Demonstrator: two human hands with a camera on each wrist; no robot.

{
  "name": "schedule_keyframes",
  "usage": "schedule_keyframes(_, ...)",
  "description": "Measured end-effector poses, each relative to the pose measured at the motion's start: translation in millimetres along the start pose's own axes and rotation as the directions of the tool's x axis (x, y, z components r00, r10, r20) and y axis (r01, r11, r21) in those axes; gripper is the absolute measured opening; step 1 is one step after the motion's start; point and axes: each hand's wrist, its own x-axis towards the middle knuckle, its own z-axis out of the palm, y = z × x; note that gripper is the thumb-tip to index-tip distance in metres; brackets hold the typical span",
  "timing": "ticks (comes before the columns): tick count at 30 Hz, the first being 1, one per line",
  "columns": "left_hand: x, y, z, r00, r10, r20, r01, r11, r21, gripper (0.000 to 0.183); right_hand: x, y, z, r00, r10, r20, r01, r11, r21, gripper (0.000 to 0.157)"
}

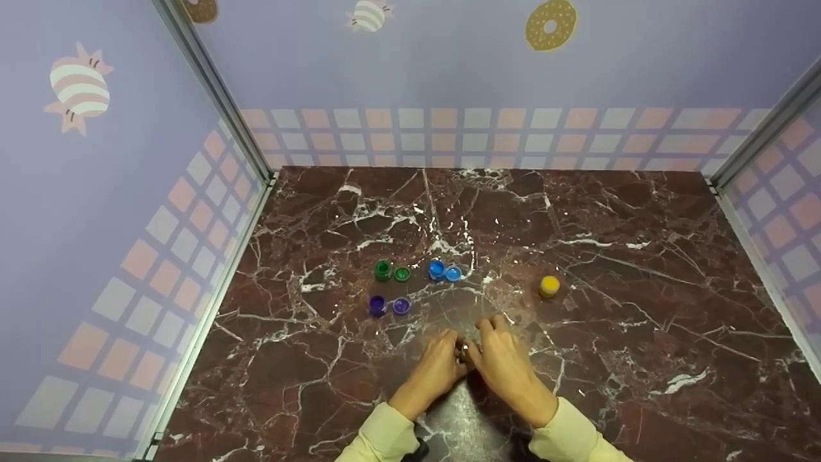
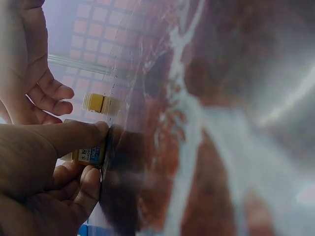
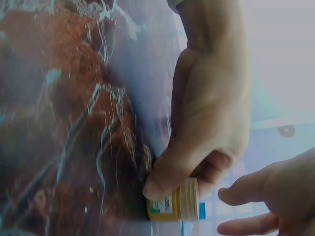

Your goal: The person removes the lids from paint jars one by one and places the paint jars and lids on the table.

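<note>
My left hand grips a small paint jar between thumb and fingers. The jar is yellowish-brown with a printed label and a pale ribbed cap; its base is down at the marble tabletop. From above, the hands mostly hide it. My right hand is close on the jar's other side. In the right wrist view its fingers are spread, apart from the cap. The left wrist view shows the jar under the left thumb, with the right hand just beyond the cap.
Uncapped green, blue and purple paint jars stand ahead to the left, each with its cap beside it. A yellow jar stands to the right. Patterned panels enclose the marble table at the back and sides.
</note>
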Motion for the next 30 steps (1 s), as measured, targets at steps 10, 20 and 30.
schedule_keyframes(10,-1.4,-2.0,0.8,1.0,0.008,0.001,-0.008,1.0,0.024,0.026,-7,-11,10.2,0.999,-0.032,0.043,0.037,0.993,-0.11,0.028)
schedule_keyframes(20,-1.6,-1.3,1.9,0.995,0.075,-0.066,-0.071,0.996,0.06,0.023,-9,-14,12.0,0.998,-0.034,0.056,0.039,0.994,-0.105,0.031)
schedule_keyframes(30,-2.5,-1.4,-0.2,0.996,0.076,-0.049,-0.073,0.996,0.055,0.032,-8,-11,9.0,0.99,-0.1,0.099,0.106,0.993,-0.054,0.023)
